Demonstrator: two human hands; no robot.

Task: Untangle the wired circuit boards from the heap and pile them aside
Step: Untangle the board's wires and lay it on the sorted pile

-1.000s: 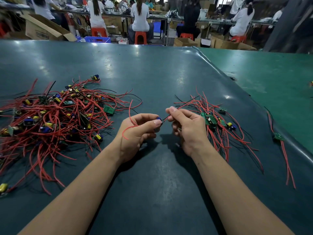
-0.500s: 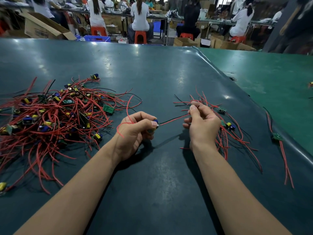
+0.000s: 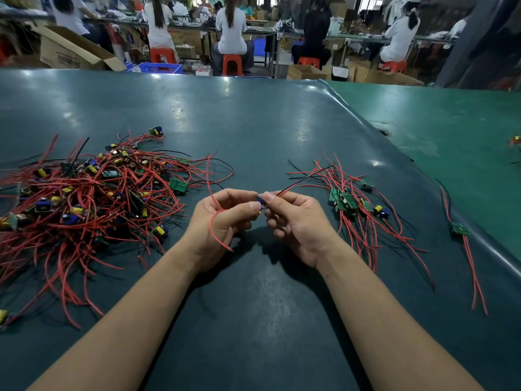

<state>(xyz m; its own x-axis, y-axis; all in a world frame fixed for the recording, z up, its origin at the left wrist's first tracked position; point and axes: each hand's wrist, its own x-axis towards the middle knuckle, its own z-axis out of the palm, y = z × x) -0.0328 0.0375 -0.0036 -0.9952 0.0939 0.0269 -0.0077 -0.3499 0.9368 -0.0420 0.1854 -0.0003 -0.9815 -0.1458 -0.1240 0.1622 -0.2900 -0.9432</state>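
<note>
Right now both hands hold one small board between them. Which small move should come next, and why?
Probably carry the board right and lay it on the sorted pile. Left hand and right hand pinch it above the mat, and its red wires look free of the heap.

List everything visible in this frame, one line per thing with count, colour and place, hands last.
heap of wired circuit boards: one tangle, red and black wires, table's left.
sorted pile: one smaller group, green boards with red wires, right of the hands.
lone board: one, green, red wires, near the table's right edge.
held board: one, blue part showing, between both hands.
table: one, dark teal mat.
cardboard box: one, brown, beyond the table, left.
stools: several, orange, under seated workers behind.
left hand: grips the held board, red wire looped over it.
right hand: pinches the board's wires.
</note>
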